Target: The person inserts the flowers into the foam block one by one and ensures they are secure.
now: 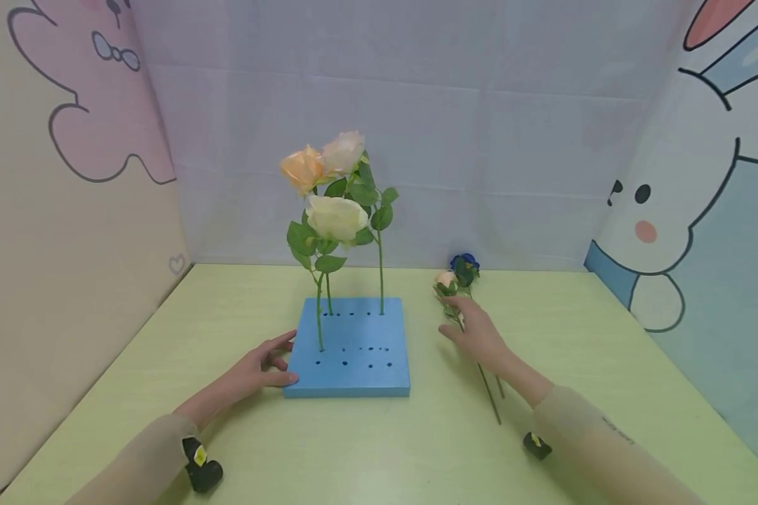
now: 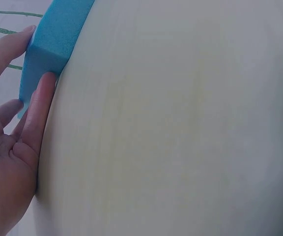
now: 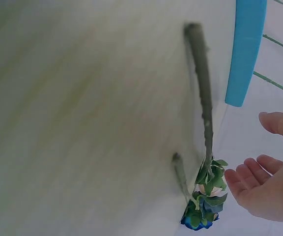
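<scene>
My left hand point(image 1: 260, 370) touches the left edge of a blue foam block point(image 1: 363, 382) with rows of holes, its fingers extended against the side in the left wrist view. Three artificial roses stand upright in the block: a cream rose point(image 1: 337, 219), a peach rose point(image 1: 302, 170) and a pale pink rose point(image 1: 344, 151). To the right, my right hand point(image 1: 479, 338) hovers over two roses lying on the table, a light peach rose point(image 1: 445, 279) and a blue rose point(image 3: 196, 221). Thumb and fingers are spread apart there, holding nothing.
The pale yellow-green table point(image 1: 410, 456) carries the block and the loose stems. A whitish cloth point(image 1: 512, 140) hangs behind it. Side panels bear a cartoon bunny point(image 1: 657, 210) on the right and a pink cartoon figure point(image 1: 101, 119) on the left.
</scene>
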A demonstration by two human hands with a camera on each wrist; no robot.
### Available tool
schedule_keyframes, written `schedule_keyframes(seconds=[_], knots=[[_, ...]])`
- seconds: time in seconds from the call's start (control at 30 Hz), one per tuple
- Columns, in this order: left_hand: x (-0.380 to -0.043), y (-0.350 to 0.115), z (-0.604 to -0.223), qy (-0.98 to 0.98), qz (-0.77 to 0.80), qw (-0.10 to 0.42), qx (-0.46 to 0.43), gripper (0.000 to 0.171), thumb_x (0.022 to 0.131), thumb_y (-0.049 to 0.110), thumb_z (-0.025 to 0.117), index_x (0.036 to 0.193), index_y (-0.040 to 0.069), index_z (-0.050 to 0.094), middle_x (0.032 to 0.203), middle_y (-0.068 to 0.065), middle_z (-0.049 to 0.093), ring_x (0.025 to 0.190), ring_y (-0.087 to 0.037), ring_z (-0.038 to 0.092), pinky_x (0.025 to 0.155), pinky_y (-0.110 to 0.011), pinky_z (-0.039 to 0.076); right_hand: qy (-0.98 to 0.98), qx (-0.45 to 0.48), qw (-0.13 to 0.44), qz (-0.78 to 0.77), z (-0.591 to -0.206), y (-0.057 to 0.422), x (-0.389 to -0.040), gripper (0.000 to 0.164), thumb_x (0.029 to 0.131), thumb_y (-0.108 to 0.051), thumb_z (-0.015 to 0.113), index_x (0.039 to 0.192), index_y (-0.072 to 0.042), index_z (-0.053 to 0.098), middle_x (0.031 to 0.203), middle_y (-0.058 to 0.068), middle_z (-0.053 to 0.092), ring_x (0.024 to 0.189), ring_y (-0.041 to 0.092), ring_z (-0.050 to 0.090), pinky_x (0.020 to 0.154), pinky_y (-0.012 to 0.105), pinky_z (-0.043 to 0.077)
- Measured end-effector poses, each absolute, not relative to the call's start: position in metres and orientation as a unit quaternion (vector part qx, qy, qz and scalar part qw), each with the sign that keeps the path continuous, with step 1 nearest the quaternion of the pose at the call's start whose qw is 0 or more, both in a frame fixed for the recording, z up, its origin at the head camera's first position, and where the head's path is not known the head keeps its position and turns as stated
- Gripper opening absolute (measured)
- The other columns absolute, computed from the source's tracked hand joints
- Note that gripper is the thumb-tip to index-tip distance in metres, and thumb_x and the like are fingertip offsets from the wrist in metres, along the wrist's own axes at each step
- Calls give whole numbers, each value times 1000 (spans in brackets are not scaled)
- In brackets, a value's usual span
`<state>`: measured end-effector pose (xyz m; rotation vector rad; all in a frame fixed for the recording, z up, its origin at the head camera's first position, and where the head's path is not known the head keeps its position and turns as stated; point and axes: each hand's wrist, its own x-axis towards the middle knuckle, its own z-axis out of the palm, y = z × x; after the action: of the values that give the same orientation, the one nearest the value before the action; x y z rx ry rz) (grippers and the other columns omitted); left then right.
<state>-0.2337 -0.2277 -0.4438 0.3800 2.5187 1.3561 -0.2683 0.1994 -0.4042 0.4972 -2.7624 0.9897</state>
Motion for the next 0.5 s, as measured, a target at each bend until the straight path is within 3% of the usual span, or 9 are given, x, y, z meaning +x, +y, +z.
schedule_keyframes(seconds=[0.5], knots=[[-236, -229, -445, 866, 463, 131, 133, 88, 86, 33, 75, 157, 18, 25, 151, -19, 41, 111, -24, 51, 87, -35, 43, -951, 141, 3, 276, -410, 224, -271, 59, 91, -14, 68, 137, 15, 44, 133, 34, 53, 120, 48, 55, 100, 55, 46]])
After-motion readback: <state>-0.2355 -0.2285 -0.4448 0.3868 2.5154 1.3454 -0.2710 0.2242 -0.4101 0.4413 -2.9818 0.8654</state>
